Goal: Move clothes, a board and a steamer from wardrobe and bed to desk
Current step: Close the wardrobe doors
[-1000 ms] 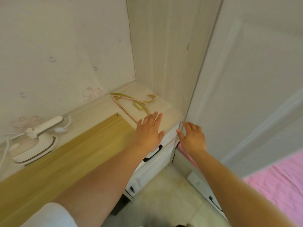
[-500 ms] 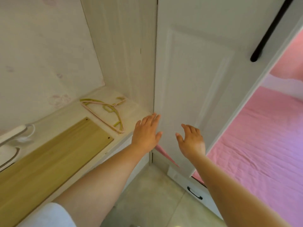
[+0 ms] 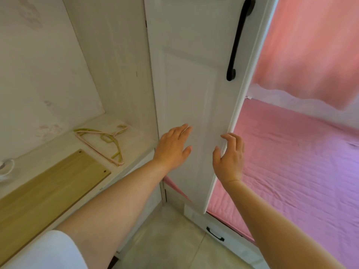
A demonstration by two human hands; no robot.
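My left hand (image 3: 172, 148) is stretched out with straight fingers, flat against or just in front of the white wardrobe door (image 3: 190, 74). At the door's free edge is my right hand (image 3: 230, 156), fingers loosely bent, thumb on the door's face side; it holds nothing. A strip of pink cloth (image 3: 174, 188) pokes out below the door near its hinge side. On the desk to the left lies a long wooden board (image 3: 48, 187). Only a white sliver of the steamer (image 3: 5, 167) shows at the left edge.
Two thin clothes hangers (image 3: 104, 140) lie on the desk's far corner. The door carries a black bar handle (image 3: 239, 39). A bed with a pink sheet (image 3: 291, 162) fills the right, a pink curtain (image 3: 310, 45) above it. A drawer with a black pull (image 3: 214, 234) sits low beneath the door.
The view has swung right and up from the desk to the wardrobe door. Both hands have risen to the door; the right one has reached its edge. The steamer has nearly left the view.
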